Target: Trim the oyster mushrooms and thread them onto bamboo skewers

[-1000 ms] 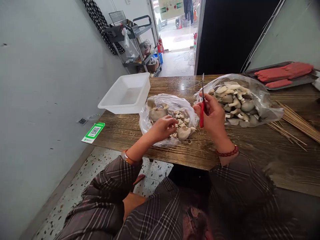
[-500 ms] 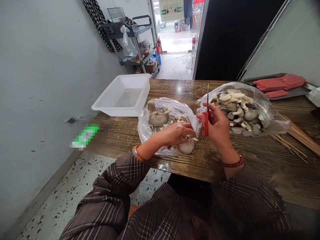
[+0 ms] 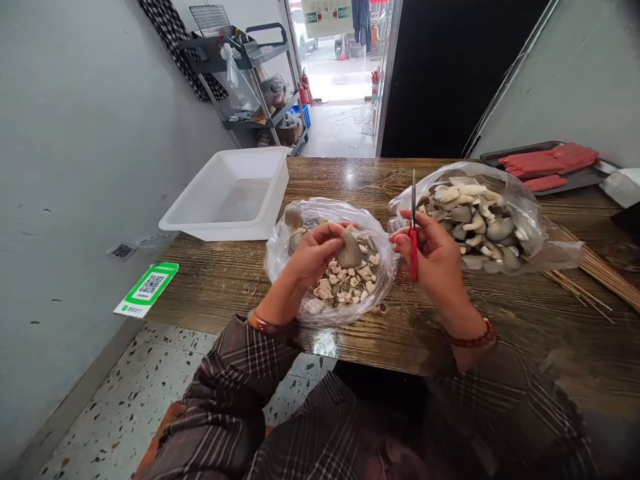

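Pinched in my left hand [image 3: 314,253] is a grey oyster mushroom [image 3: 350,249], held above an open plastic bag [image 3: 383,287]. Small cut mushroom pieces [image 3: 345,283] lie in that bag, and larger mushroom caps sit at its far left side, partly behind my hand. My right hand [image 3: 434,250] grips red-handled scissors [image 3: 413,250], their blades pointing up and away from me. Just beyond my right hand is a second clear bag [image 3: 537,227], full of whole-looking oyster mushrooms [image 3: 477,223].
A white plastic tub [image 3: 225,230] stands at the table's far left. Wooden skewers [image 3: 600,270] lie on the right, below a black tray [image 3: 575,181] of red packages [image 3: 547,160]. A green payment card [image 3: 150,288] is at the left edge. A grey cart [image 3: 250,80] stands behind.
My left hand has lifted a mushroom from the near side of the bag, uncovering the cut pieces. The scissors stay upright in my right hand. The view has shifted slightly.
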`<state>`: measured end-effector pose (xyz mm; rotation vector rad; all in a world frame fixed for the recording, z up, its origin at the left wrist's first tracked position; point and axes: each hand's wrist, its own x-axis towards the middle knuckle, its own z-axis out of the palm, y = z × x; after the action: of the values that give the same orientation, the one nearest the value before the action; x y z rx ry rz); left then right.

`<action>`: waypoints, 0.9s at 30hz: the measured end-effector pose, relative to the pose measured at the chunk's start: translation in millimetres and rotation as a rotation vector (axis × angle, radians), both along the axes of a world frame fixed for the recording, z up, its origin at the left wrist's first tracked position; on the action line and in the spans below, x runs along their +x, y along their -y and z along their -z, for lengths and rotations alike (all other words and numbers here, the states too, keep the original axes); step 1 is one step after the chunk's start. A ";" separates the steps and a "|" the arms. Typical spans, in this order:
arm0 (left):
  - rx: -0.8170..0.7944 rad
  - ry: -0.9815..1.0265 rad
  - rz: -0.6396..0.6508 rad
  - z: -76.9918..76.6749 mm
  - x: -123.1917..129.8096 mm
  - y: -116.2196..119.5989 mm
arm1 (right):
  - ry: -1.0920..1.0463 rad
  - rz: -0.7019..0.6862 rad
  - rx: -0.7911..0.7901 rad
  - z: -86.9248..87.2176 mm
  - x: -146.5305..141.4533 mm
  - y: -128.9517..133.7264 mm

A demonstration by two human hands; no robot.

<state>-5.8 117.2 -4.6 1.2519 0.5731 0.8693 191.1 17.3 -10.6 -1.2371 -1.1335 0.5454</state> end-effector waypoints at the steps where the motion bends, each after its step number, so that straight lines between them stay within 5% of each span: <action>1: -0.107 0.023 -0.049 0.9 -1.9 -2.6 | 0.015 -0.002 -0.009 0.4 -0.9 0.2; 7: -0.322 0.080 -0.055 -3.0 -7.8 -6.5 | 0.176 -0.052 -0.081 7.7 -5.3 -0.3; 16: -0.147 0.121 -0.023 -1.6 -8.6 0.3 | 0.539 -0.146 -0.116 9.0 -6.6 0.4; 27: 0.063 -0.014 -0.014 1.6 -9.8 0.1 | 0.646 -0.216 -0.147 9.2 -1.1 1.4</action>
<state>-15.6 117.1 -6.2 1.3129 0.5699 0.8964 190.0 15.9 -19.8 -1.4776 -1.8097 0.3986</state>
